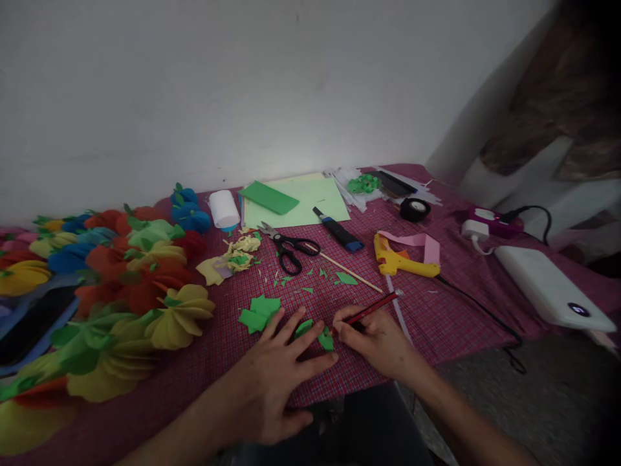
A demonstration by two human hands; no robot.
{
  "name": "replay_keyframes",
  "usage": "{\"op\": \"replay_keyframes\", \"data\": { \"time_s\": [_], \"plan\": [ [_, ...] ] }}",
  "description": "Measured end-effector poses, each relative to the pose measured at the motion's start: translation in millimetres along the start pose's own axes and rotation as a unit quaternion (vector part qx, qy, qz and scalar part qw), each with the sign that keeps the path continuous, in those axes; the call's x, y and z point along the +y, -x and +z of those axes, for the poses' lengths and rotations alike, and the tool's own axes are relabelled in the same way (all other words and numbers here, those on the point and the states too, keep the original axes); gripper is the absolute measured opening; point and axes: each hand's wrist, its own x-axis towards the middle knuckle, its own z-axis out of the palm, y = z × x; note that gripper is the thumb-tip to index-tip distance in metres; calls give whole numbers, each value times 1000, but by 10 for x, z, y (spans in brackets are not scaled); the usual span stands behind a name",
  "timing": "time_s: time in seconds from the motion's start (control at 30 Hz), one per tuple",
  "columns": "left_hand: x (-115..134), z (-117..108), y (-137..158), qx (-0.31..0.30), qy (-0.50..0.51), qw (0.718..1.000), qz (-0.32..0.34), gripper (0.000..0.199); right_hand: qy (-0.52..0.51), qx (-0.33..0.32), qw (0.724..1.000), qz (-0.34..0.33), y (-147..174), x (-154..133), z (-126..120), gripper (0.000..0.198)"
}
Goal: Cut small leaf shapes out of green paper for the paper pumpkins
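My left hand [286, 359] lies with its fingers spread over small cut pieces of green paper [305, 328] on the checked cloth. In my right hand [376, 336] is a dark red pencil [371, 306], slanting up to the right. Its lower end meets a green paper piece [326, 338] near my left fingertips. Beyond the left fingers rest more green cut pieces [259, 314]. Black-handled scissors [286, 246] lie open farther back, beside a thin wooden stick [349, 270] and green scraps.
Colourful paper pumpkin-like ornaments [179, 317] crowd the left side. A yellow glue gun [405, 262] with a cord, a blue-black cutter [339, 233], black tape [414, 209] and a white power bank [553, 288] are to the right. Pale green sheets [315, 200] lie by the wall.
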Motion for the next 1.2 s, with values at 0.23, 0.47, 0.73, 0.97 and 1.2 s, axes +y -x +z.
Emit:
{"op": "replay_keyframes", "data": {
  "time_s": [0.23, 0.47, 0.73, 0.97, 1.2],
  "plan": [
    [7, 1, 7, 5, 4, 1000, 3, 86, -9, -18, 1000, 4, -14, -43, -31, 16],
    [-3, -4, 16, 11, -1, 1000, 12, 81, -14, -55, 998, 10, 1, 12, -54, 15],
    [6, -13, 10, -7, 4, 1000, 4, 90, -201, 46, 976, 77, -16, 57, -102, 15],
    [6, 28, 4, -14, 5, 1000, -12, 96, -145, 75, 986, 38, -4, -36, 12, 16],
    [-18, 80, 9, 10, 7, 1000, -7, 91, -64, 92, 994, 15, 29, -18, 54, 7]
  ]
}}
